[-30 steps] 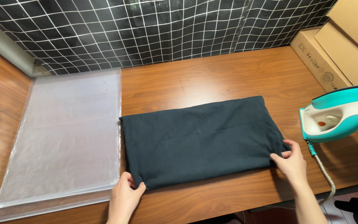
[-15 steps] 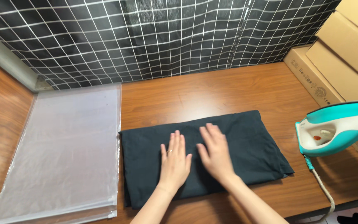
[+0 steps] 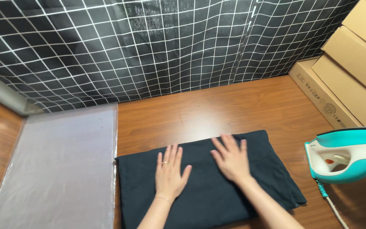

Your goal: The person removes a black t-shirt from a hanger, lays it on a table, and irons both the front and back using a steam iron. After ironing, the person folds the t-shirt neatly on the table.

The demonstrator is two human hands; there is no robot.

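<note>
here both hands lie flat with fingers spread on the dark folded cloth [image 3: 208, 186], left hand [image 3: 169, 176] near its middle, right hand [image 3: 231, 159] beside it; the cloth's long side runs left to right. tan cardboard boxes [image 3: 352, 72] stack far right, behind a teal iron [image 3: 346, 154].

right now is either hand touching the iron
No, both the left hand and right hand lie flat on the dark cloth; the iron stands apart.
</note>
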